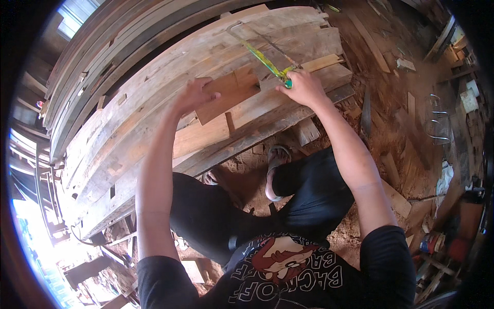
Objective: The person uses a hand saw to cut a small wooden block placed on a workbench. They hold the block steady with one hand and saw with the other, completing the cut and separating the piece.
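Observation:
My right hand (pixel 305 88) is closed round the handle end of a hacksaw (pixel 261 57) with a yellow-green frame. The saw points away to the upper left, over the far part of a workbench made of thick planks (pixel 154 82). At the left end of a flat brown wooden board (pixel 229 92) is my left hand (pixel 194 97), its thumb and fingers spread apart. The thumb overlaps the board's face; whether it presses on the board I cannot tell. A paler wood block (pixel 203 136) lies just below the board, nearer to me.
Long curved timbers (pixel 98 77) are stacked beyond the bench on the left. A thin light wood strip (pixel 321 63) lies right of the saw. Wood offcuts (pixel 368 41) and sawdust cover the ground at right. My feet (pixel 278 172) are close to the bench's near edge.

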Demonstrator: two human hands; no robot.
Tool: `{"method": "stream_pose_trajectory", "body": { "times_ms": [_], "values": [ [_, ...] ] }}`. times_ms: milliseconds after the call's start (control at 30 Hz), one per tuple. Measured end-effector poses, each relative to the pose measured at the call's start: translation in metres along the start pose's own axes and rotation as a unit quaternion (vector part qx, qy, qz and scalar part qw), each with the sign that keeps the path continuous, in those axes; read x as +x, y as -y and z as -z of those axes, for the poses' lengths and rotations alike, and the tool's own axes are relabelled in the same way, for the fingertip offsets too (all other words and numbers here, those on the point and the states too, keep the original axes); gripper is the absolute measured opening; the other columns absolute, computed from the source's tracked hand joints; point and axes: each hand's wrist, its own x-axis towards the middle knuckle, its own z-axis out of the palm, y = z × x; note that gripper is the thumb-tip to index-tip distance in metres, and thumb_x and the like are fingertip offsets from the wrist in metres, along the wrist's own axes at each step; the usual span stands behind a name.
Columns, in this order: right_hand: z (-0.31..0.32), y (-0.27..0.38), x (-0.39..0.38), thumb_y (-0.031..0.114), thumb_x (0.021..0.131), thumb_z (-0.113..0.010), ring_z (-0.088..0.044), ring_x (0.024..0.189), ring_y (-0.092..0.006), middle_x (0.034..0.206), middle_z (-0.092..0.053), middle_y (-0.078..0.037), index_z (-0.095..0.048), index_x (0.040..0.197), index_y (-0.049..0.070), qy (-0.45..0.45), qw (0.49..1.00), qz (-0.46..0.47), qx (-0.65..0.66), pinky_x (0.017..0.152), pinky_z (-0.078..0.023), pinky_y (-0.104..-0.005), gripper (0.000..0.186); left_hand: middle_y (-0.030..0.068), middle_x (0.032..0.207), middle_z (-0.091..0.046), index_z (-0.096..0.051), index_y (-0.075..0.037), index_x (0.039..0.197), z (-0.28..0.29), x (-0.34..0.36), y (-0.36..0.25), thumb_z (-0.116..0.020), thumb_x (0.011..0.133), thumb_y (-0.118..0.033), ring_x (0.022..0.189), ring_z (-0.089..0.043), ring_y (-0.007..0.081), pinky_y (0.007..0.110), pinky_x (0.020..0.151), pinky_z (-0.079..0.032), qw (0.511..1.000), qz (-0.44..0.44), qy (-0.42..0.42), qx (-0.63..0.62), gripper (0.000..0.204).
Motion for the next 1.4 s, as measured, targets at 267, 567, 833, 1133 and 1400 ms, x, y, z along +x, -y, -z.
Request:
{"method": "stream_pose_trajectory", "body": {
  "times_ms": [267,567,833,1133,1400],
  "values": [
    [0.033,0.029,0.000,0.068,0.080,-0.083,-0.055,0.139,-0.0303,0.151,-0.055,-0.015,-0.056,0.141,0.009,-0.079,0.988,0.035,0.124,0.109,-0.050,-0.0542,0.089,0.0186,0.120,-0.075,-0.068,0.004,0.132,0.049,-0.046,-0.022,-0.084,0.089,-0.044,0.111,-0.070,0.0264,0.040,0.099,-0.051,1.000,-0.004,-0.004,-0.023,0.066],
    [0.014,0.103,0.037,0.041,0.071,-0.099,-0.066,0.122,-0.0293,0.129,-0.071,-0.014,-0.056,0.135,0.006,-0.045,0.933,0.050,0.353,0.103,-0.052,-0.0440,0.085,0.0216,0.120,-0.074,-0.068,0.004,0.131,0.049,-0.053,-0.033,-0.078,0.095,-0.043,0.107,-0.069,0.0287,0.042,0.096,-0.052,0.998,-0.056,0.013,-0.032,0.060],
    [0.025,0.112,0.038,0.028,0.070,-0.100,-0.072,0.106,-0.0291,0.109,-0.076,-0.016,-0.059,0.121,0.002,-0.095,0.948,0.008,0.304,0.093,-0.056,-0.0429,0.071,0.0218,0.095,-0.076,-0.074,0.004,0.118,0.037,-0.043,-0.025,-0.077,0.097,-0.036,0.084,-0.070,0.0298,0.042,0.081,-0.054,0.997,-0.054,-0.039,-0.048,0.045],
    [0.032,0.102,0.036,0.043,0.073,-0.096,-0.073,0.109,-0.0364,0.112,-0.076,-0.020,-0.056,0.132,0.000,-0.089,0.957,0.022,0.276,0.091,-0.057,-0.0454,0.083,0.0188,0.096,-0.077,-0.075,0.000,0.117,0.034,-0.037,-0.035,-0.080,0.093,-0.037,0.086,-0.070,0.0263,0.041,0.080,-0.054,0.997,-0.030,-0.050,-0.041,0.044],
    [0.071,0.071,0.046,0.071,0.076,-0.085,-0.060,0.133,-0.0355,0.149,-0.056,-0.023,-0.027,0.164,0.010,0.025,0.898,0.059,0.436,0.108,-0.052,-0.0520,0.122,0.0114,0.110,-0.078,-0.072,0.006,0.122,0.048,-0.048,-0.019,-0.085,0.092,-0.035,0.094,-0.073,0.0151,0.033,0.085,-0.058,0.947,-0.003,0.013,-0.322,0.052]
  ]
}}
